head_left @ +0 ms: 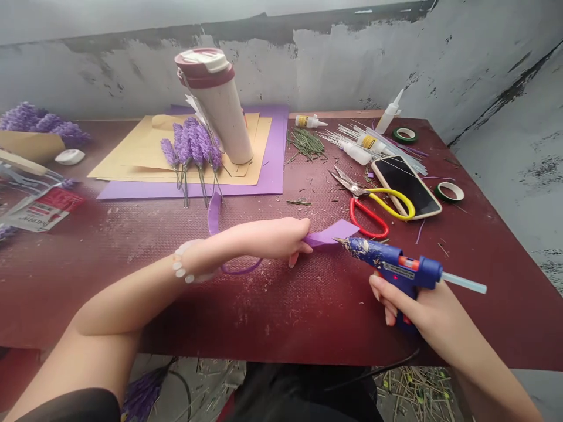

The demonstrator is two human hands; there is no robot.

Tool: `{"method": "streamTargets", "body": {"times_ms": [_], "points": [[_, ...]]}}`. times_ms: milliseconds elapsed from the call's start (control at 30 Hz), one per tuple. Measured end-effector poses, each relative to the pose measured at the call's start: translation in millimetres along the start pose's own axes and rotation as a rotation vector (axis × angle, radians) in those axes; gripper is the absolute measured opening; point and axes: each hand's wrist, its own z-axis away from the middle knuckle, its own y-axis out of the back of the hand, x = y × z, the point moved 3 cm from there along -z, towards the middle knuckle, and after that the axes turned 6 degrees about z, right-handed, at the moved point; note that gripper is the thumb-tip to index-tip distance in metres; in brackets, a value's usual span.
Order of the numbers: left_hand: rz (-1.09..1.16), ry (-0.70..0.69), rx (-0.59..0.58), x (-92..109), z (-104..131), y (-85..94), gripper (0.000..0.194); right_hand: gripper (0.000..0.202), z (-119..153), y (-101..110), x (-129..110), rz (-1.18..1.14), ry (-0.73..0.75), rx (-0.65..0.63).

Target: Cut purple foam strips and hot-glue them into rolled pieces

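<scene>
My left hand [281, 239] pinches a long purple strip [336, 232] near one end. The rest of the strip loops behind and beneath my wrist. In my right hand [413, 308] is a blue hot glue gun [382, 258], gripped by its handle, with a pale glue stick [464, 282] poking out of the back. The gun's nozzle meets or hovers just over the strip's free end; I cannot tell if it touches. Scissors [365, 199] with red and yellow handles lie partly open just beyond the gun.
A tall tumbler [220, 111] stands on yellow and purple sheets [272, 170], beside purple flower stems [193, 146]. Right of it lie green wire pieces [308, 142], glue bottles [354, 152], a phone [409, 184] and tape rolls [449, 191]. Wrapped flowers [44, 126] and a packet [44, 208] are at left.
</scene>
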Motion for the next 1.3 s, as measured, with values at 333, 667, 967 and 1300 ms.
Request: {"method": "streamTargets", "body": {"times_ms": [333, 667, 967, 1300], "points": [[0.023, 0.044, -0.196, -5, -18, 7.6, 0.027, 0.045, -25, -8, -7, -0.107, -0.016, -0.154], [0.098, 0.078, -0.198, -4, -15, 8.4, 0.029, 0.039, -29, -23, 9, -0.052, -0.01, -0.148], [0.119, 0.091, -0.219, -13, -16, 5.8, 0.021, 0.034, -30, -23, 4, 0.042, -0.022, -0.184], [0.089, 0.114, -0.203, -11, -15, 5.8, 0.018, 0.038, -28, -22, 4, 0.13, -0.037, -0.161]]}}
